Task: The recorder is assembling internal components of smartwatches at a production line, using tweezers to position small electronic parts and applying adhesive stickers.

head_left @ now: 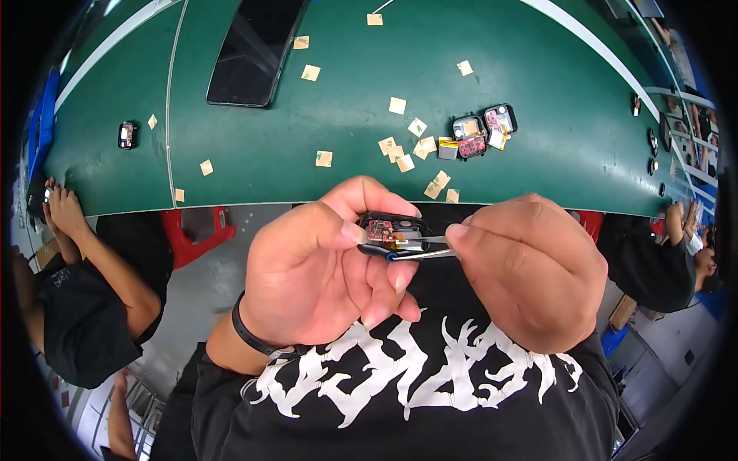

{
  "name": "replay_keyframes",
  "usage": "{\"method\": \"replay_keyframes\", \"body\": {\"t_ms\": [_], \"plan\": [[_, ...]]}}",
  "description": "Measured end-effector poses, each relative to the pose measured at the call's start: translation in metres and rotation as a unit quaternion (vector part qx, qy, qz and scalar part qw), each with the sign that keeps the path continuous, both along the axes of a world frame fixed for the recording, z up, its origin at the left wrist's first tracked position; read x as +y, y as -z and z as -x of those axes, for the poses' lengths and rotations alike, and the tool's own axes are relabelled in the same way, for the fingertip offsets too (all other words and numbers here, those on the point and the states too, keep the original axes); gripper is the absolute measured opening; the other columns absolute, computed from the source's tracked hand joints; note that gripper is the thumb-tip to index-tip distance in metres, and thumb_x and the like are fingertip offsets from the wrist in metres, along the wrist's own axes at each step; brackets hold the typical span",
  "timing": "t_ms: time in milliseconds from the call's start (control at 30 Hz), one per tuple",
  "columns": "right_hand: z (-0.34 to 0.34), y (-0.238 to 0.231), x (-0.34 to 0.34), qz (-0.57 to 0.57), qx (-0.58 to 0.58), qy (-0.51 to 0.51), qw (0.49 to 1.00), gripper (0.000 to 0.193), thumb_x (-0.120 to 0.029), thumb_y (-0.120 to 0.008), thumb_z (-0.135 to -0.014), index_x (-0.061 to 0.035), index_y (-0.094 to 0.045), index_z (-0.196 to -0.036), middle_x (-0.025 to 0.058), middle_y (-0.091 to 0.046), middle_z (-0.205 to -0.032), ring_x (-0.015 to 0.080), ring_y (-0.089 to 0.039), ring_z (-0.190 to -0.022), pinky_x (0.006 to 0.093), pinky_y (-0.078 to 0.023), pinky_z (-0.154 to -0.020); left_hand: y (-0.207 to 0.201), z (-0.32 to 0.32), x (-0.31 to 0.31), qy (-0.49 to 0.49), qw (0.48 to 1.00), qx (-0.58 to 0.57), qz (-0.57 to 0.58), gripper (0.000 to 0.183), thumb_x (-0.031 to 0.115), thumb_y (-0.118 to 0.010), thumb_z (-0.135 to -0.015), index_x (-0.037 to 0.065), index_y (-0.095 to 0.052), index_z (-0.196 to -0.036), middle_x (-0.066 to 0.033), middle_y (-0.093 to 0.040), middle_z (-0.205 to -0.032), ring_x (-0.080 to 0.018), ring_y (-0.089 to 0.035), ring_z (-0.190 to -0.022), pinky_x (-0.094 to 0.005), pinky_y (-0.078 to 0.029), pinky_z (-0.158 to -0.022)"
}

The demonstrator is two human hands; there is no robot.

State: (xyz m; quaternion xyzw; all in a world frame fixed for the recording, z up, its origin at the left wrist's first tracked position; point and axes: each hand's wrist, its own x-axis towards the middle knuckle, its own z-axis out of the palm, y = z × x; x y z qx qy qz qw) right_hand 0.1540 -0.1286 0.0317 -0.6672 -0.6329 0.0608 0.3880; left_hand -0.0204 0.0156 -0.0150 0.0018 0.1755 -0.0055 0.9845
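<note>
My left hand (301, 269) grips a small black device casing (378, 230) between thumb and fingers, just in front of the table's near edge. Inside the casing show a red circuit board, a silvery part and a bit of orange. My right hand (530, 269) is pinched on a pair of metal tweezers (432, 254), whose two thin arms reach left to the casing. One arm lies over the casing's inside; the other runs along its lower edge, beside a small blue spot. Exactly what the tips touch is too small to tell.
On the green table (346, 131) lie several beige adhesive squares (324, 159). Open black casings with red boards (471, 144) cluster right of centre. A dark phone (256, 54) lies at the back. Other people work at left (100, 284) and right; a red stool (196, 234) stands at left.
</note>
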Motion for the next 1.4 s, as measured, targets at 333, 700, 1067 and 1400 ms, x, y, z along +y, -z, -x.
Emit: {"method": "replay_keyframes", "body": {"t_ms": [333, 700, 1067, 1400], "plan": [[-0.008, -0.005, 0.005, -0.033, -0.093, -0.088, 0.991, 0.024, 0.003, -0.079, -0.061, 0.0068, -0.071, -0.084, 0.0167, -0.066, -0.081, 0.023, -0.061, -0.061, 0.0307, -0.046, -0.049, -0.009, 0.001, 0.005, 0.013, 0.988, 0.022, -0.154, 0.044, 0.012, -0.046, -0.087, -0.005, -0.044, -0.127, -0.0248, -0.064, -0.097, -0.0265, -0.063, -0.061, -0.0467, -0.061, -0.072], [-0.017, -0.015, -0.005, -0.021, -0.106, -0.112, 0.988, 0.028, 0.0, -0.076, -0.062, 0.0067, -0.071, -0.089, 0.0169, -0.066, -0.083, 0.023, -0.061, -0.064, 0.0301, -0.045, -0.05, -0.015, 0.006, -0.006, -0.062, 0.912, 0.035, -0.404, 0.048, 0.017, -0.065, -0.093, -0.002, -0.043, -0.131, -0.0185, -0.063, -0.096, -0.024, -0.067, -0.063, -0.0364, -0.06, -0.059], [-0.011, -0.021, -0.003, -0.029, -0.087, -0.117, 0.989, 0.027, 0.0, -0.076, -0.064, 0.0054, -0.071, -0.09, 0.0168, -0.066, -0.084, 0.023, -0.061, -0.065, 0.0295, -0.045, -0.051, -0.025, 0.012, -0.015, -0.07, 0.842, 0.06, -0.532, 0.046, 0.014, -0.06, -0.095, -0.003, -0.043, -0.133, -0.018, -0.06, -0.11, -0.0181, -0.066, -0.077, -0.0296, -0.058, -0.069], [-0.01, -0.018, -0.003, -0.036, -0.1, -0.11, 0.988, 0.027, -0.003, -0.076, -0.063, 0.0058, -0.072, -0.088, 0.0152, -0.066, -0.081, 0.0218, -0.06, -0.063, 0.0291, -0.044, -0.05, -0.021, 0.013, -0.015, -0.078, 0.824, 0.028, -0.561, 0.045, 0.011, -0.058, -0.097, -0.005, -0.042, -0.135, -0.0178, -0.057, -0.113, -0.0168, -0.064, -0.078, -0.0298, -0.058, -0.068]]}}
